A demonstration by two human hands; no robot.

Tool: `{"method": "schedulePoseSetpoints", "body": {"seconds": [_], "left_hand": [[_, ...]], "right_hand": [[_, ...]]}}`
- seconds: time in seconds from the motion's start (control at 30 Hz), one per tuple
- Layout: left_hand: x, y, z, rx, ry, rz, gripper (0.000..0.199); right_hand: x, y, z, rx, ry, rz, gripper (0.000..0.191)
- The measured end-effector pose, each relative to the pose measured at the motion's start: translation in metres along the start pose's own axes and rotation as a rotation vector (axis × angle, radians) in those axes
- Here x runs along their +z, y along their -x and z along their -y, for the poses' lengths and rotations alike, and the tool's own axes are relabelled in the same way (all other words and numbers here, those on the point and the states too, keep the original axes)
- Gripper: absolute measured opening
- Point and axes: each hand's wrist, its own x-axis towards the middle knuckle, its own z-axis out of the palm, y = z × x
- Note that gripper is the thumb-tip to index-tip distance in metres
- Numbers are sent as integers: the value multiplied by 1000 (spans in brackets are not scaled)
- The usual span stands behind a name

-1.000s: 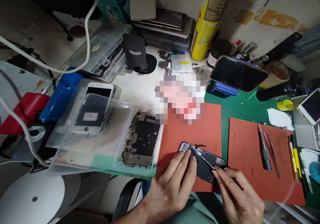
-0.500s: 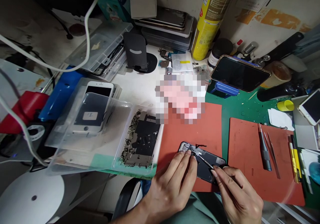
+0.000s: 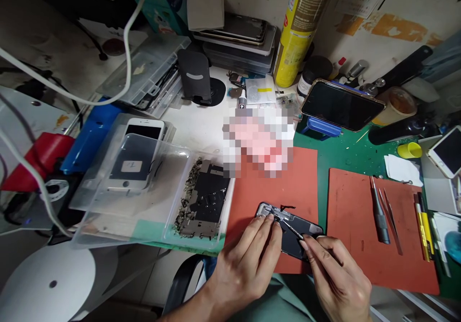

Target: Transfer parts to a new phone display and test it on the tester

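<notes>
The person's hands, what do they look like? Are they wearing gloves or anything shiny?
No gloves! The left hand and right hand are both bare, each with long, slim fingers. I see no rings on either one. The left forearm shows no sleeve, watch or bracelet. The right forearm is out of the picture, so I can't tell about that one.

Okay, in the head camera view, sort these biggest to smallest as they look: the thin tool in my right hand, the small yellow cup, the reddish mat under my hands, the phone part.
1. Reddish mat
2. Phone part, partly covered
3. Small yellow cup
4. Thin tool, by its visible stretch; your right hand covers some
</notes>
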Motion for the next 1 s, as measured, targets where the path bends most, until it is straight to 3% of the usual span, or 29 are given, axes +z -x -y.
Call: {"method": "schedulePoseSetpoints", "body": {"seconds": [1.0], "left_hand": [[-2,-5,0,-6,-7,-9,32]], "right_hand": [[0,5,7,48,44,-36,36]]}}
